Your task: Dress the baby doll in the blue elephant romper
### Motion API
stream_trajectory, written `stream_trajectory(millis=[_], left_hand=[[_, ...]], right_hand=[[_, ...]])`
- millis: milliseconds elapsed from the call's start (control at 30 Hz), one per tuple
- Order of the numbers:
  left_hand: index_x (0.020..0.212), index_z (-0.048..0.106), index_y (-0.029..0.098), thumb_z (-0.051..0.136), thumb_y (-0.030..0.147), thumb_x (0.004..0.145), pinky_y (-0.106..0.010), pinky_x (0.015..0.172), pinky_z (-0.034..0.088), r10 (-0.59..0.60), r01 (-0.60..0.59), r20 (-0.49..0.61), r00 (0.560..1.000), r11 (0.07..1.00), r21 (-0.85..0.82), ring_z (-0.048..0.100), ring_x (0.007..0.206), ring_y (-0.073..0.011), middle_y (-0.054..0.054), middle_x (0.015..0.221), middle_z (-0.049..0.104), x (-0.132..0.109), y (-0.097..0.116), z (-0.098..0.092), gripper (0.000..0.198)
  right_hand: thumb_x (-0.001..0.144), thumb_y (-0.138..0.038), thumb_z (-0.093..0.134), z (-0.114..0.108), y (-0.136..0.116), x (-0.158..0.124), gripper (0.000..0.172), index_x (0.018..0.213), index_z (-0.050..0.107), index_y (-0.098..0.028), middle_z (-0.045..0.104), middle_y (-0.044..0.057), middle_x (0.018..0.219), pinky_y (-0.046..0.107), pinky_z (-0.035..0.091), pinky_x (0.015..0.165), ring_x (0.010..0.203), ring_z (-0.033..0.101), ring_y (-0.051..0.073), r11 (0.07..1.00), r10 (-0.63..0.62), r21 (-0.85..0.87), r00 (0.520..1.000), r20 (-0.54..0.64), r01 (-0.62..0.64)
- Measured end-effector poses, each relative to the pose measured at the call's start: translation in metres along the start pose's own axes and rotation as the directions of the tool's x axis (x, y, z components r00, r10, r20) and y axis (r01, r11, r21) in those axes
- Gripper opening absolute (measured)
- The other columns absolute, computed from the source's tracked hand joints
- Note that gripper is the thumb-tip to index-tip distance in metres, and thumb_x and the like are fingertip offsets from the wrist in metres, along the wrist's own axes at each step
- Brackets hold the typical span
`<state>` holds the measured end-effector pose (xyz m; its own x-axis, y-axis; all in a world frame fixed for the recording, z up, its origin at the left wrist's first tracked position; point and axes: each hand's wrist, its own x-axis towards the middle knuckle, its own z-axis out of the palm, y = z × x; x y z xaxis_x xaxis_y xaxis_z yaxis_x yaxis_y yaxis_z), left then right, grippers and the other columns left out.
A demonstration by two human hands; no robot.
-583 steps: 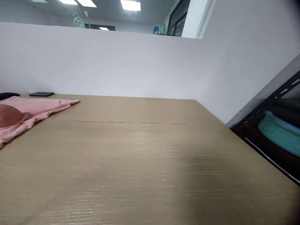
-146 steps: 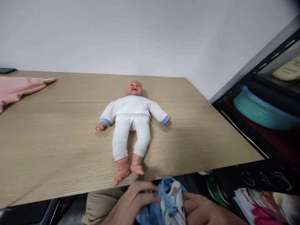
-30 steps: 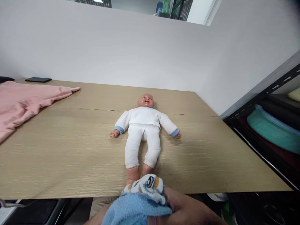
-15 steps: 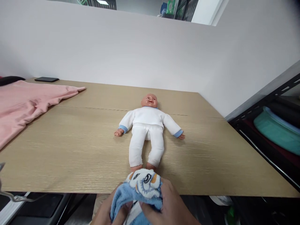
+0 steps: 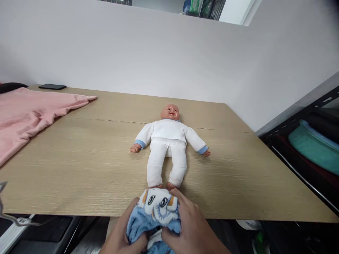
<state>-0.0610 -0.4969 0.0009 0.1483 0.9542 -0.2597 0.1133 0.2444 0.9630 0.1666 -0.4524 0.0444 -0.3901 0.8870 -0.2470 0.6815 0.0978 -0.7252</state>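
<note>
A blue and white terry garment [image 5: 156, 213] with an embroidered animal face is bunched up at the table's front edge. My left hand [image 5: 125, 231] grips its left side, the thumb tucked into the opening. On its other side my right hand [image 5: 189, 222] holds the fabric, fingers on the outside and thumb inside. Just beyond the garment lies a baby doll [image 5: 168, 146] on its back, in a white top with blue cuffs and white trousers. Its arms are spread and its feet point toward me, partly hidden behind the cloth.
The wooden table [image 5: 92, 169] meets a white wall. Pink cloth [image 5: 34, 116] covers its left side, with a black phone [image 5: 52, 86] behind. A metal wire piece [image 5: 16, 220] juts in at lower left. A black rack [image 5: 304, 176] with folded teal cloth [image 5: 314, 148] stands right.
Both hands have gathered the garment more tightly, and its embroidered face now shows more fully. My right fingers have moved up over its edge. The doll stays in place while the view shifts slightly.
</note>
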Motion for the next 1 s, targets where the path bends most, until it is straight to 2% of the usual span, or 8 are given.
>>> stream_trajectory(millis=[67, 167, 300, 400, 567, 767, 867, 1000], left_hand=[[0.148, 0.066, 0.027, 0.073, 0.043, 0.094, -0.037, 0.105, 0.064, 0.112, -0.105, -0.031, 0.993, 0.980, 0.167, 0.079, 0.125, -0.0322, -0.009, 0.136, 0.082, 0.005, 0.004, 0.002, 0.056], [0.152, 0.060, 0.025, 0.062, 0.038, 0.100, -0.037, 0.098, 0.065, 0.138, -0.118, -0.022, 0.990, 0.911, 0.395, 0.082, 0.117, -0.0309, -0.012, 0.137, 0.082, 0.013, 0.008, 0.003, 0.054], [0.116, 0.080, 0.023, 0.053, 0.045, 0.102, -0.059, 0.112, 0.058, 0.143, -0.109, -0.012, 0.990, 0.802, 0.588, 0.078, 0.120, -0.0414, -0.016, 0.124, 0.085, 0.025, 0.015, 0.004, 0.037], [0.112, 0.084, 0.023, 0.053, 0.049, 0.103, -0.067, 0.124, 0.046, 0.140, -0.106, -0.022, 0.990, 0.834, 0.541, 0.069, 0.135, -0.0441, -0.017, 0.134, 0.082, 0.035, 0.017, 0.003, 0.041], [0.150, 0.066, 0.025, 0.059, 0.049, 0.107, -0.052, 0.127, 0.048, 0.224, -0.202, -0.067, 0.972, 0.949, 0.243, 0.057, 0.153, -0.0365, -0.014, 0.165, 0.062, 0.042, 0.010, 0.002, 0.050], [0.141, 0.061, 0.024, 0.066, 0.040, 0.106, -0.042, 0.107, 0.059, 0.259, -0.259, 0.015, 0.966, 0.957, 0.132, 0.068, 0.136, -0.0351, -0.015, 0.146, 0.072, 0.049, 0.004, -0.009, 0.039], [0.144, 0.056, 0.025, 0.068, 0.033, 0.105, -0.041, 0.108, 0.058, 0.333, -0.345, 0.101, 0.937, 0.929, 0.135, 0.070, 0.131, -0.0328, -0.014, 0.143, 0.071, 0.062, 0.004, -0.023, 0.042], [0.146, 0.060, 0.028, 0.068, 0.021, 0.102, -0.040, 0.111, 0.055, 0.363, -0.418, 0.258, 0.895, 0.886, 0.200, 0.068, 0.129, -0.0303, -0.011, 0.141, 0.071, 0.082, 0.016, -0.047, 0.046]], right_hand=[[0.078, -0.021, 0.067, 0.000, -0.006, 0.001, 0.078, 0.156, 0.060, -0.017, 0.051, 0.019, 0.173, 0.055, 0.055, 0.121, 0.161, 0.050, 0.041, 0.992, 0.087, -0.095, 0.995, 0.045, -0.082], [0.087, -0.019, 0.060, 0.000, -0.016, 0.003, 0.072, 0.159, 0.056, -0.020, 0.051, 0.018, 0.172, 0.055, 0.059, 0.112, 0.143, 0.067, 0.041, 0.974, 0.144, -0.184, 0.989, 0.040, -0.135], [0.093, -0.017, 0.057, -0.003, -0.024, 0.007, 0.079, 0.170, 0.044, -0.020, 0.052, 0.017, 0.172, 0.058, 0.060, 0.110, 0.133, 0.073, 0.042, 0.955, 0.183, -0.244, 0.982, 0.044, -0.167], [0.095, -0.017, 0.059, -0.009, -0.023, 0.011, 0.081, 0.173, 0.040, -0.020, 0.054, 0.014, 0.173, 0.054, 0.056, 0.118, 0.142, 0.068, 0.039, 0.975, 0.122, -0.191, 0.992, 0.021, -0.116], [0.093, -0.018, 0.061, -0.019, -0.006, 0.014, 0.073, 0.166, 0.049, -0.017, 0.064, 0.016, 0.163, 0.047, 0.052, 0.122, 0.147, 0.065, 0.033, 1.000, -0.026, -0.003, 1.000, -0.005, 0.026], [0.083, -0.014, 0.069, -0.018, 0.011, 0.018, 0.075, 0.156, 0.055, -0.021, 0.072, 0.014, 0.150, 0.044, 0.057, 0.112, 0.135, 0.070, 0.033, 0.982, -0.112, 0.140, 0.989, -0.099, 0.125], [0.081, -0.011, 0.071, -0.023, 0.007, 0.024, 0.060, 0.140, 0.065, -0.018, 0.073, 0.014, 0.137, 0.046, 0.055, 0.113, 0.132, 0.067, 0.033, 0.972, -0.211, 0.070, 0.968, -0.139, 0.222], [0.078, -0.008, 0.073, -0.038, 0.006, 0.036, 0.052, 0.130, 0.069, -0.016, 0.067, 0.015, 0.139, 0.045, 0.051, 0.118, 0.135, 0.061, 0.032, 0.945, -0.320, 0.013, 0.935, -0.153, 0.326]])
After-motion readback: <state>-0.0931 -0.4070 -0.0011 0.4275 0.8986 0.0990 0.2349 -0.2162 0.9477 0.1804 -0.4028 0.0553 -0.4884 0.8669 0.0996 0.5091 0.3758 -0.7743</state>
